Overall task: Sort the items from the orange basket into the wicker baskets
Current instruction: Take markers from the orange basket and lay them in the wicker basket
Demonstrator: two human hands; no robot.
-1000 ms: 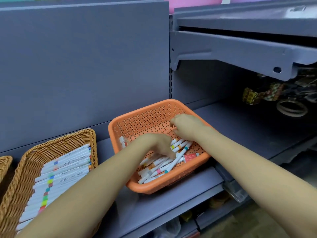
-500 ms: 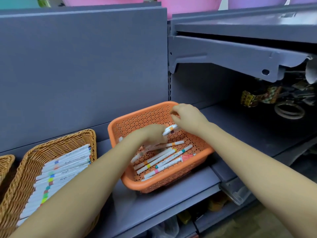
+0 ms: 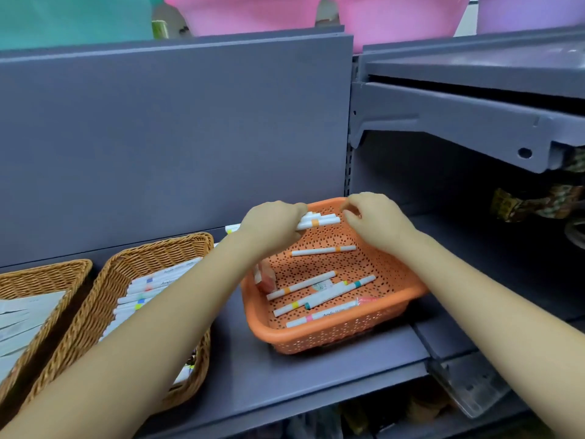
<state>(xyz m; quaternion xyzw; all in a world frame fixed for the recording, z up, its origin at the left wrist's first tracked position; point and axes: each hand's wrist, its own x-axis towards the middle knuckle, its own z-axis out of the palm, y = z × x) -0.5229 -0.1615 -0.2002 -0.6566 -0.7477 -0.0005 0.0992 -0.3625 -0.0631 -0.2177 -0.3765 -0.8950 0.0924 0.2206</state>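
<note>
An orange perforated basket [image 3: 332, 334] sits on the grey shelf and holds several white markers [image 3: 300, 285] with coloured bands. My left hand [image 3: 269, 223] grips a bundle of white markers [image 3: 319, 220] above the basket's far side. My right hand [image 3: 373, 217] hovers just right of the bundle's tips with curled fingers; whether it touches the markers is unclear. A wicker basket [image 3: 104, 299] to the left holds rows of the same markers. A second wicker basket [image 3: 44, 277] at the far left holds white flat packs.
The grey shelf [image 3: 247, 375] has bare surface between the baskets and in front of them. An upper shelf bracket [image 3: 459, 122] overhangs on the right. Patterned tape rolls [image 3: 538, 201] lie in the dark right bay. Pink tubs [image 3: 253, 11] stand on top.
Both hands rose from the bottom of the orange basket. My left hand now holds a gathered bundle of markers lifted to the basket's far rim, and the right hand came up beside it.
</note>
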